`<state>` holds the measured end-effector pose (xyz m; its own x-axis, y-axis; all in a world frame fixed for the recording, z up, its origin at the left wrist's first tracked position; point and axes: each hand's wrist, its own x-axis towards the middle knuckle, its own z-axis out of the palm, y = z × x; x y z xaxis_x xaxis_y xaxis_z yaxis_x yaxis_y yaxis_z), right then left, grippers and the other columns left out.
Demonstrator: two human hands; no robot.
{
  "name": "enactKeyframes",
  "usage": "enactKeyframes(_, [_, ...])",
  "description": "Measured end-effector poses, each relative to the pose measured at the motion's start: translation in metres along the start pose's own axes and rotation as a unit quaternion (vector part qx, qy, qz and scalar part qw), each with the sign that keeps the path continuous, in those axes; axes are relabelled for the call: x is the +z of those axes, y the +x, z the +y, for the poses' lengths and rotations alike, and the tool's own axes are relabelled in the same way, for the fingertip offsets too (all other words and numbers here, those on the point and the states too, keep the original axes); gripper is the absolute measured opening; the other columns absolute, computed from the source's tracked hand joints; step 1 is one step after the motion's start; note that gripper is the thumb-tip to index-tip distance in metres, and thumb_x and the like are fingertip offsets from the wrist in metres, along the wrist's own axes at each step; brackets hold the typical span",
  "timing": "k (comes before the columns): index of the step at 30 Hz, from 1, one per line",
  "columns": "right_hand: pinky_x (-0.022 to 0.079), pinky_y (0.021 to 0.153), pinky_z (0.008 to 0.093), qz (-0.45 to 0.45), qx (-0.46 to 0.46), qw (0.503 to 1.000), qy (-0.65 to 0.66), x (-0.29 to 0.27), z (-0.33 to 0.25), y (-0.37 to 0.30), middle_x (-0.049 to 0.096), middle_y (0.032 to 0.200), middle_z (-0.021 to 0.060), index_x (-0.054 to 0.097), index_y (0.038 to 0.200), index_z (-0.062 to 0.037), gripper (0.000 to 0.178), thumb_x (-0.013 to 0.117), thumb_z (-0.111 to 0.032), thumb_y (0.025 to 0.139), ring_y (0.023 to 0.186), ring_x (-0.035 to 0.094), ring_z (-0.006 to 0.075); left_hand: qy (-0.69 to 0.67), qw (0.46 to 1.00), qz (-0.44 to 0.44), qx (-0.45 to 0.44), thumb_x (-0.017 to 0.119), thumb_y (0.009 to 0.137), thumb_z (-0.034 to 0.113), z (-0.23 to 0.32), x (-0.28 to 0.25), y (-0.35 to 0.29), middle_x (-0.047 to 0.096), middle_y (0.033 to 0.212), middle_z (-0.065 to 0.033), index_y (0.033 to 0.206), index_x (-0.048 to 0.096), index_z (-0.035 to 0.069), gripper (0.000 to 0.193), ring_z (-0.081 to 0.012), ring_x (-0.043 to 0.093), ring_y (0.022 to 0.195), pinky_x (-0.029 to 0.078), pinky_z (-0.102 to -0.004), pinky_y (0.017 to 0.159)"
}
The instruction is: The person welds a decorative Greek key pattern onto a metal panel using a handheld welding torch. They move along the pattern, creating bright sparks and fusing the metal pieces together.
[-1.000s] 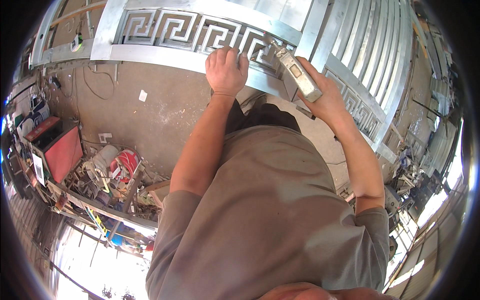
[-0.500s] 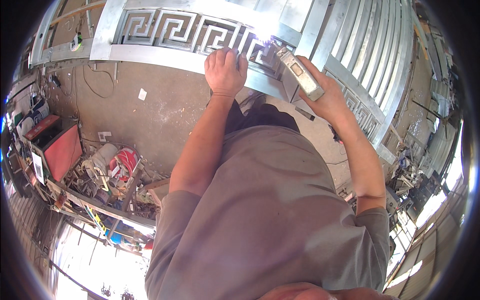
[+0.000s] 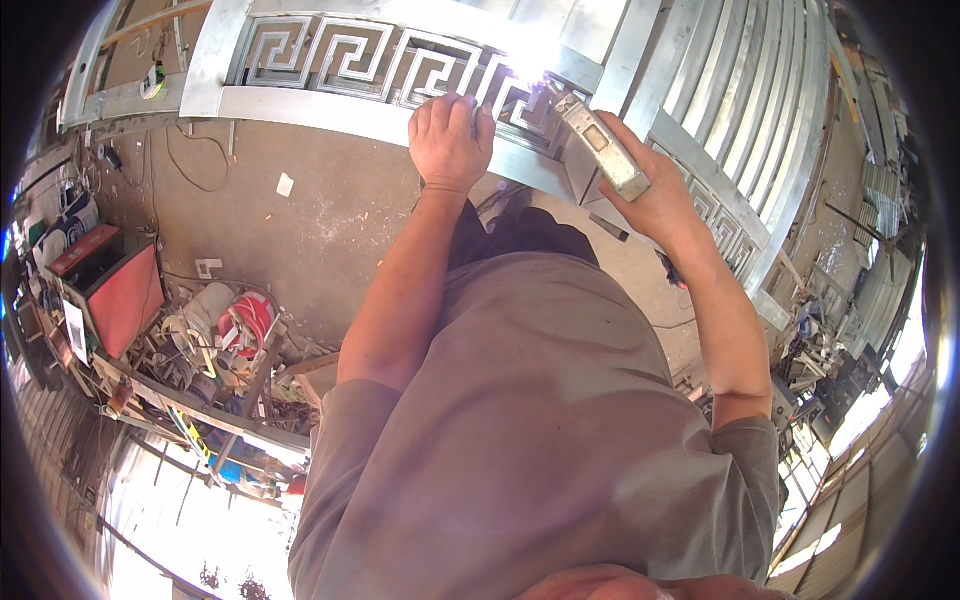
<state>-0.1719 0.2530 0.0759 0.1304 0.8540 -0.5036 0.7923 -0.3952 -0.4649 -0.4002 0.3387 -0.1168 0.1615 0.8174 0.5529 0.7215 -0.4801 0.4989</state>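
Observation:
A silvery metal panel [image 3: 300,105] with a square-spiral fretwork strip [image 3: 350,55] lies across the top of the view. My left hand [image 3: 450,145] is closed over its near rail beside the fretwork, fingers curled onto the metal; the fingertips are hidden. In my right hand [image 3: 655,190] is a worn, boxy, silvery welding tool [image 3: 607,155], gripped along its side. Its narrow tip points at the fretwork, right of my left hand. A glaring white-violet welding arc [image 3: 530,65] burns there and washes out the spot where tip and metal come together.
Slatted metal bars [image 3: 740,90] extend to the right of the panel. On the left, a red-sided box [image 3: 125,300] stands by a cluttered bench with a red-and-white roll [image 3: 250,322]. A cable [image 3: 205,165] loops over the floor, and scrap metal [image 3: 815,320] is piled far right.
The arc's glare has shifted shape slightly. The welding tool and my right hand have moved a few pixels to the right; my left hand keeps its place.

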Motion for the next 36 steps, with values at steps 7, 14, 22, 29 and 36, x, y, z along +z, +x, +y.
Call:
enactKeyframes(7, [0.054, 0.107, 0.0459, 0.006, -0.017, 1.0, 0.003, -0.002, -0.0014, -0.0024, 0.073, 0.13, 0.0185, 0.043, 0.166, -0.0306, 0.086, 0.081, -0.011, 0.091, 0.121, 0.07, 0.0387, 0.003, 1.0, -0.002, -0.003, 0.079, 0.089, 0.025, 0.0001, -0.0001, -0.0007, 0.067, 0.106, -0.005, 0.104, 0.068, 0.013, 0.022, -0.0291, 0.065, 0.099, 0.051, -0.0471, 0.092])
enactKeyframes(14, [0.055, 0.107, 0.0459, 0.001, 0.003, 1.0, 0.014, -0.0032, -0.0026, -0.0043, 0.072, 0.133, 0.0186, 0.044, 0.165, -0.0316, 0.086, 0.081, -0.01, 0.09, 0.123, 0.069, 0.04, -0.001, 1.0, -0.008, -0.008, 0.079, 0.089, 0.025, 0.0008, -0.0014, -0.0008, 0.067, 0.107, -0.0052, 0.104, 0.068, 0.013, 0.022, -0.0291, 0.065, 0.099, 0.051, -0.0471, 0.092])
enactKeyframes(22, [0.055, 0.108, 0.0441, 0.003, -0.001, 1.0, 0.005, -0.0035, 0.0016, -0.0046, 0.072, 0.137, 0.0175, 0.046, 0.164, -0.0303, 0.085, 0.08, -0.009, 0.089, 0.124, 0.07, 0.039, 0.001, 1.0, -0.006, -0.011, 0.079, 0.09, 0.025, 0.0012, -0.0014, -0.0013, 0.067, 0.106, -0.0048, 0.103, 0.068, 0.013, 0.02, -0.0287, 0.065, 0.099, 0.051, -0.0462, 0.092])
enactKeyframes(29, [0.055, 0.105, 0.0443, 0.017, -0.026, 1.0, 0.001, -0.0036, 0.0044, -0.0054, 0.073, 0.13, 0.0178, 0.046, 0.164, -0.029, 0.083, 0.079, -0.012, 0.09, 0.121, 0.071, 0.0386, 0.002, 1.0, -0.004, -0.009, 0.078, 0.091, 0.025, 0.0004, -0.0007, -0.0007, 0.068, 0.105, -0.0045, 0.102, 0.068, 0.013, 0.019, -0.0283, 0.065, 0.099, 0.051, -0.0459, 0.093])
enactKeyframes(36, [0.058, 0.096, 0.046, 0.032, -0.046, 0.998, 0.002, -0.0039, 0.0068, -0.008, 0.076, 0.115, 0.0216, 0.046, 0.164, -0.0281, 0.081, 0.08, -0.018, 0.091, 0.107, 0.074, 0.0411, 0.004, 1.0, -0.005, -0.01, 0.078, 0.091, 0.025, 0.001, -0.0005, -0.0005, 0.068, 0.105, -0.0048, 0.101, 0.069, 0.013, 0.019, -0.0283, 0.066, 0.1, 0.051, -0.0459, 0.092])
